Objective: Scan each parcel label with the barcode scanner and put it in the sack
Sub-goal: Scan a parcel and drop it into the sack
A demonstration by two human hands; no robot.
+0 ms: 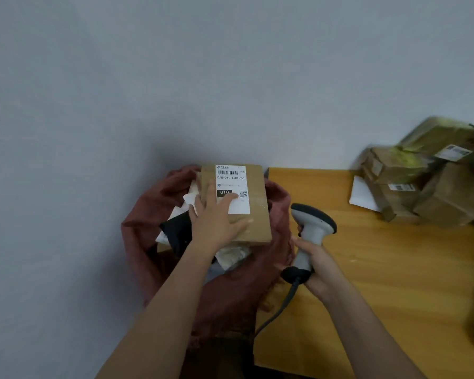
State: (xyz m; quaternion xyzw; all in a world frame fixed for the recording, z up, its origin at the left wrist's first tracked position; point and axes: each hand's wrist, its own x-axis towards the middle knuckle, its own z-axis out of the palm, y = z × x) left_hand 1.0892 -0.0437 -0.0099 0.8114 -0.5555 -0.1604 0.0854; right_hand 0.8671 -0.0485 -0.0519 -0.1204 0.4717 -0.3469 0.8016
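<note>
Two bare hands are at work over a dark red sack (pixel 225 296) that stands open against the left edge of the wooden worktop (pixel 394 269). At about twelve o'clock in the sack's mouth lies a brown cardboard parcel (pixel 257 214), its white label (pixel 234 181) facing up with a barcode, printed digits and a small square code showing. Resting flat on the parcel is the left hand (pixel 216 220), with its fingers (pixel 230 199) straight and spread apart, one fingertip lying on the lower part of the label. Under and beside the parcel, at roughly nine o'clock within the sack, sit a black packet (pixel 175 233) and some pale wrapped items. Toward three o'clock from the sack, the right hand (pixel 316 266) has its fingers curled tight round the handle of the grey-and-black barcode scanner (pixel 311 231), whose head sits above the hand and whose cable (pixel 279 310) trails down toward six o'clock. Far off at two o'clock on the worktop, a blurred heap of cardboard boxes (pixel 427 181) stands against the wall, well apart from the sack.
</note>
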